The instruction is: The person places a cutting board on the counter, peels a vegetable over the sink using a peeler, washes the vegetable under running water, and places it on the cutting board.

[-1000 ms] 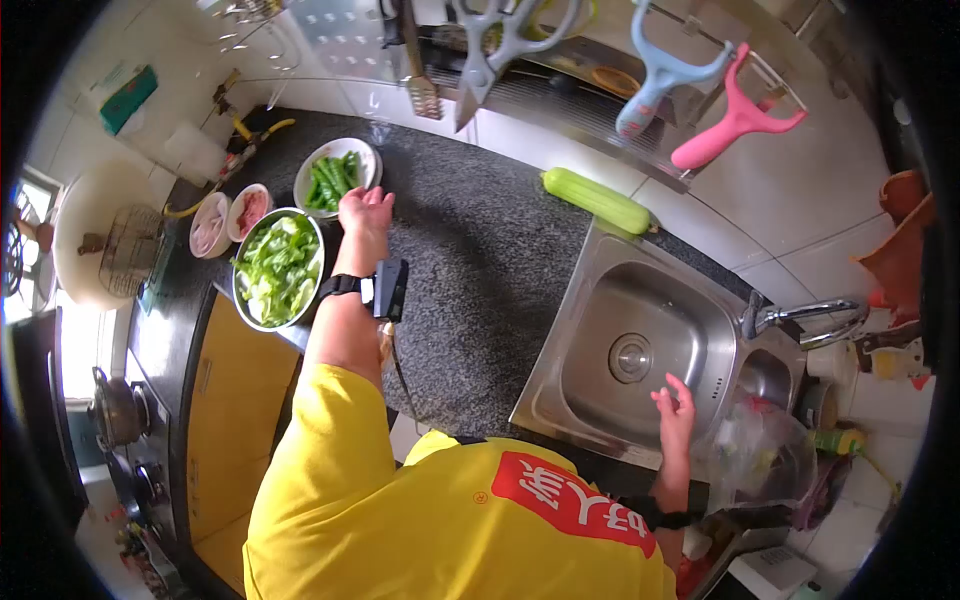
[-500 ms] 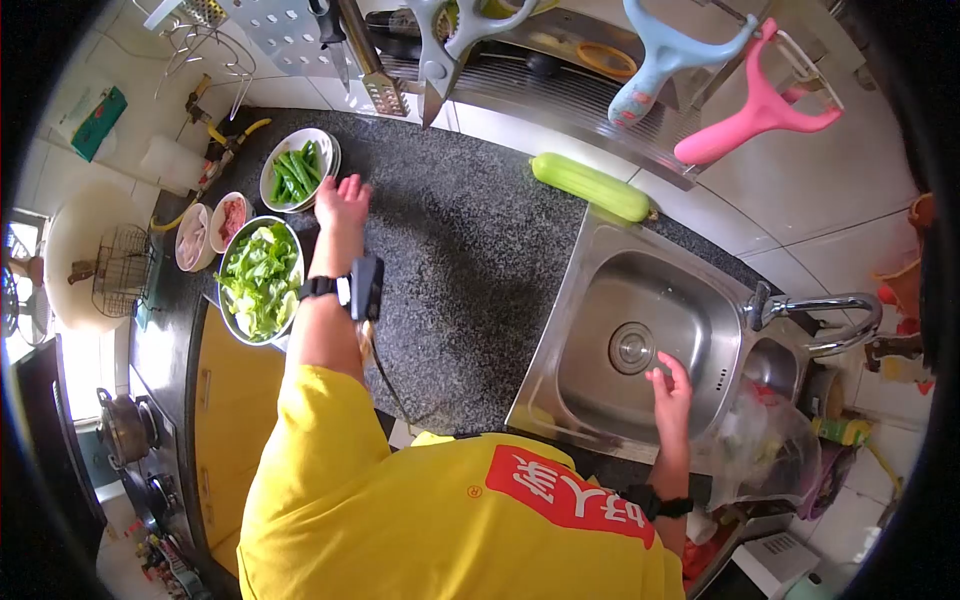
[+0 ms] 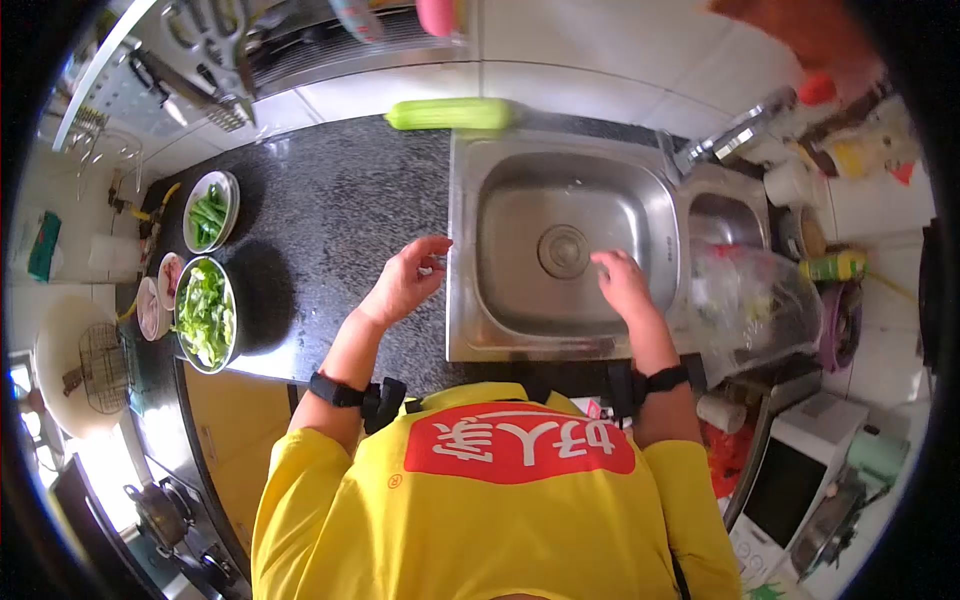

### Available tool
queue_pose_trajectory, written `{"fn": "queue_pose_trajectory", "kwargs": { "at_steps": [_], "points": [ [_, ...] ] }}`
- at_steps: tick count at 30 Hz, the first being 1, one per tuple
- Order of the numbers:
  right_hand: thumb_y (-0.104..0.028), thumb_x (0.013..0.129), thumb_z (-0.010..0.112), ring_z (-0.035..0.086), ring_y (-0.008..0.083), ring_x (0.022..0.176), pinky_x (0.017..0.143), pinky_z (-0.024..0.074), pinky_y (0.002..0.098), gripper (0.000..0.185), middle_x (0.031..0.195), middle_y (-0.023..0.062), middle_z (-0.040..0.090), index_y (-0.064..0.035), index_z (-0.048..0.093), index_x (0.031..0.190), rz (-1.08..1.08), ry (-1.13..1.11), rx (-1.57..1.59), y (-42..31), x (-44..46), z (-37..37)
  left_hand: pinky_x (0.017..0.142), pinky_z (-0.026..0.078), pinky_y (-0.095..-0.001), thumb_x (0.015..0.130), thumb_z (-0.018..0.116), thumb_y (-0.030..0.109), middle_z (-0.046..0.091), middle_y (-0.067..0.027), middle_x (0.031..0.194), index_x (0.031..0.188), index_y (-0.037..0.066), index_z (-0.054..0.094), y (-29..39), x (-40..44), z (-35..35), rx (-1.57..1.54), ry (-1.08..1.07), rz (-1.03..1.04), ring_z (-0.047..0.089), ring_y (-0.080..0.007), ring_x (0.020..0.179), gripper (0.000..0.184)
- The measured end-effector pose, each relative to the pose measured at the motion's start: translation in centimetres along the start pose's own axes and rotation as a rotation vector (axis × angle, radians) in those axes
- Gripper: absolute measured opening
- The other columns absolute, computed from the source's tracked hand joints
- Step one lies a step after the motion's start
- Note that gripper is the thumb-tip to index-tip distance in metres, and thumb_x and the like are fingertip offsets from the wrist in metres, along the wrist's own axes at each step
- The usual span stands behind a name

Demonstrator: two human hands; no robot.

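My left hand (image 3: 405,280) hovers at the left rim of the steel sink (image 3: 456,300), fingers loosely bent and apart, nothing in it. Over the sink basin, right of the drain (image 3: 565,251), is my right hand (image 3: 622,280); its fingers are slightly bent, partly overlapping, and no object shows in them. A long green gourd (image 3: 448,114) lies behind the sink against the tiled wall. At the counter's left stand a bowl of leafy greens (image 3: 207,315), a plate of green peppers (image 3: 209,215) and two small bowls (image 3: 170,277) (image 3: 150,305) with pale and pinkish food.
A faucet (image 3: 735,130) rises behind the sink's right side. A clear plastic bag (image 3: 755,310) covers part of the small basin. Knives and scissors (image 3: 215,50) hang at the upper left. The dark countertop (image 3: 330,190) stretches between the bowls and the sink.
My left hand has moved from beside the pepper plate rightward to the sink's edge. My right hand stays over the sink. The view has turned toward the right.
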State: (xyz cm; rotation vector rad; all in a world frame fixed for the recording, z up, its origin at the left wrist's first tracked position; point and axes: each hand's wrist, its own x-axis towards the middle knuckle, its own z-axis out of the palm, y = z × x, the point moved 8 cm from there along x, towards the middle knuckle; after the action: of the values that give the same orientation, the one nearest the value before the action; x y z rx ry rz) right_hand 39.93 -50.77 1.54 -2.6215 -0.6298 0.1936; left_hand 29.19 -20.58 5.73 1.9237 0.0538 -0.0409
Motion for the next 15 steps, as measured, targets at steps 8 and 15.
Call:
{"fn": "queue_pose_trajectory", "kwargs": {
  "at_steps": [8, 15],
  "points": [
    [-0.013, 0.074, 0.062, 0.055, 0.0292, 0.098, 0.083, 0.0453, 0.0384, 0.020, 0.101, 0.0117, 0.060, -0.0108, 0.063, 0.093, 0.186, -0.037, 0.026, 4.9, -0.2, 1.3, 0.071, 0.049, -0.0280, 0.083, 0.057, 0.006, 0.060, -0.0090, 0.099, 0.111, 0.005, 0.054, 2.8, -6.9, 2.1, 0.227, -0.012, -0.173, 0.060, -0.0158, 0.085, 0.029],
    [-0.022, 0.079, 0.057, 0.047, 0.0256, 0.114, 0.093, 0.0398, 0.0386, 0.027, 0.120, 0.0070, 0.053, -0.0153, 0.059, 0.105, 0.133, -0.289, -0.282, 4.9, 4.1, 11.6, 0.070, 0.049, -0.0276, 0.083, 0.054, 0.006, 0.062, -0.0103, 0.097, 0.108, 0.004, 0.056, 3.4, -12.5, 2.4, 0.389, 0.082, -0.322, 0.061, -0.0167, 0.083, 0.025]
  ]
}}
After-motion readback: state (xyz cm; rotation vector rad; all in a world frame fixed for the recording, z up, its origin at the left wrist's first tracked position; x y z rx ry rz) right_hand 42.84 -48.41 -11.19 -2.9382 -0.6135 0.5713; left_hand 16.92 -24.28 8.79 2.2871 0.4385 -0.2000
